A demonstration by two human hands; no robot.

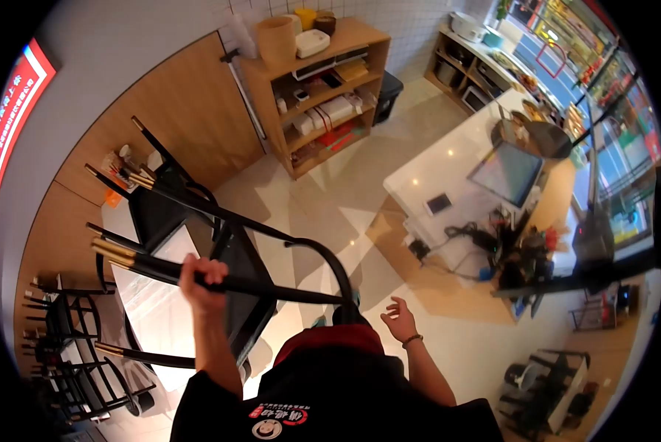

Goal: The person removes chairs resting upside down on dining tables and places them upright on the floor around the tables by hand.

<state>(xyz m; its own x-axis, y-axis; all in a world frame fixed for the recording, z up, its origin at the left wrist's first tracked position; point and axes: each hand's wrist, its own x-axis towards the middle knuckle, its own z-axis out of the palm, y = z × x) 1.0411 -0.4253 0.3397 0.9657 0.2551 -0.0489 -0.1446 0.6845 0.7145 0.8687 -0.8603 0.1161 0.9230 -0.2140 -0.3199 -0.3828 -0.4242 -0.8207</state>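
To the right, I see the long white-topped bench (434,173) stretching away towards the window, cluttered with cables at its near end. A wooden shelf unit (268,110) stands against the far wall, loaded with boxes and containers. On my left is a bench with a pale, veined top (157,291), black chairs (154,217) set about it with gold-tipped legs pointing up. The held chair (257,286), also black with gold tips, lies tilted across my view between the person's body and that left bench; I cannot tell whether it touches the bench. A red-bordered sign (14,118) on the left wall carries Chinese characters, too small and slanted for me to read surely. A large tablet (507,173) rests on the white-topped bench. The left hand (201,278) is wrapped around one chair leg; the right hand (399,320) is empty, its fingers loosely curled, out past the chair's curved end. A smaller dark-screened device (439,204) lies near the tablet. The shirt's print (266,427) shows a round cartoon emblem beside red-and-white characters, upside down to me. A dark bracelet (413,339) circles the right wrist.
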